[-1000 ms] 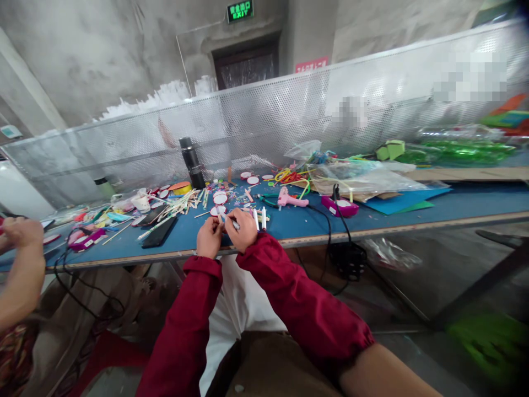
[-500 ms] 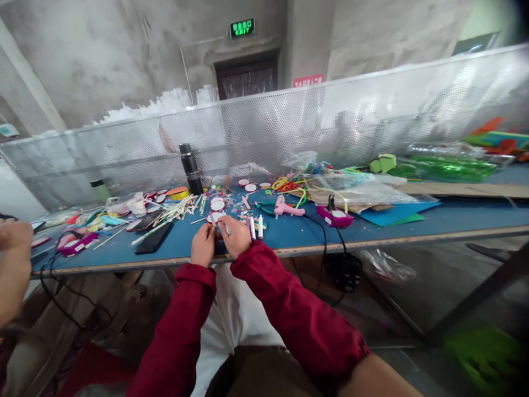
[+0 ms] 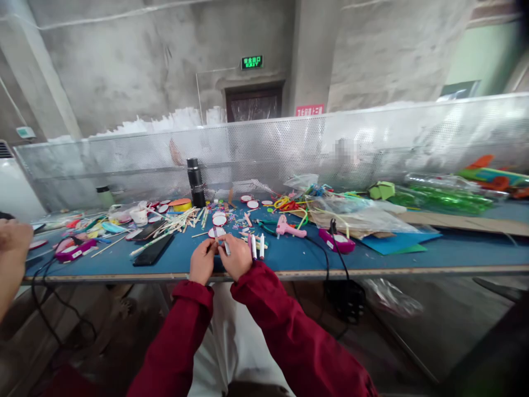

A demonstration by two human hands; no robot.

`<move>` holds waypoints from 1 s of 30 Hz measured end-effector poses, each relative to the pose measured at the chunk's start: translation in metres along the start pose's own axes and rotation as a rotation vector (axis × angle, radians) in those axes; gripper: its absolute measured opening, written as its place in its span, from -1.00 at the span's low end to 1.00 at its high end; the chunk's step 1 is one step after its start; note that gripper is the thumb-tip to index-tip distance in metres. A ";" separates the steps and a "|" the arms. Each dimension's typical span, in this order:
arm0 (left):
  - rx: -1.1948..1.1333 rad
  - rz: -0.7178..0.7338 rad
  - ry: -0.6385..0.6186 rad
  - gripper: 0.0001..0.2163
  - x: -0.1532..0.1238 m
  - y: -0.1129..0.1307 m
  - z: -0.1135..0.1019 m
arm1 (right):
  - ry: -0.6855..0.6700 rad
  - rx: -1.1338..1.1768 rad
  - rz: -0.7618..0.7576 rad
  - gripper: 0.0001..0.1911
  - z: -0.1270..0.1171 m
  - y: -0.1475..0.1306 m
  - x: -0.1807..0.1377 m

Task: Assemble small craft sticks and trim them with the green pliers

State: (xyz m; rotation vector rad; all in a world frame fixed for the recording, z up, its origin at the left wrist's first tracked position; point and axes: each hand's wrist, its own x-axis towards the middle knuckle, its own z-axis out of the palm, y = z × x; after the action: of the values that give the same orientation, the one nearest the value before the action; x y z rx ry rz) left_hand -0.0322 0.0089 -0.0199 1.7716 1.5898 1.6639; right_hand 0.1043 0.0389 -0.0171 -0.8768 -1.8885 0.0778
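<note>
Near the table's front edge, my left hand (image 3: 202,261) is closed, pinching a thin flat strip, perhaps a craft stick (image 3: 215,234), which points up and away. Close beside it my right hand (image 3: 237,258) is closed around a white marker (image 3: 227,248), its tip near the left fingers. The fingertips of both hands nearly meet, and the lower part of the strip is hidden by them. Just beyond lie round white discs with red rims (image 3: 219,219). Right of my right hand lie white markers (image 3: 262,246) and a pink glue gun (image 3: 289,226).
The blue table (image 3: 384,262) carries wooden sticks (image 3: 177,221), a black phone (image 3: 153,251), a black thermos (image 3: 195,182), a purple box (image 3: 336,241) with a cable, and plastic bags (image 3: 351,212). A perforated metal screen (image 3: 264,154) stands behind. Another person's hand (image 3: 14,242) is at far left.
My view has tilted upward, so the table sits lower in the picture. Both hands stay close together at the strip, with the marker still in my right hand.
</note>
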 end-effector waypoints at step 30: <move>-0.002 -0.064 0.003 -0.69 0.002 -0.004 -0.003 | -0.029 -0.048 0.023 -0.80 -0.004 -0.008 0.000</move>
State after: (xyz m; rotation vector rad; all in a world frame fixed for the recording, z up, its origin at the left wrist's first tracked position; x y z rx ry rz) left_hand -0.0369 0.0107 -0.0211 1.6990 1.6277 1.6396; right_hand 0.1030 0.0317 -0.0119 -0.9351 -1.9141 0.0595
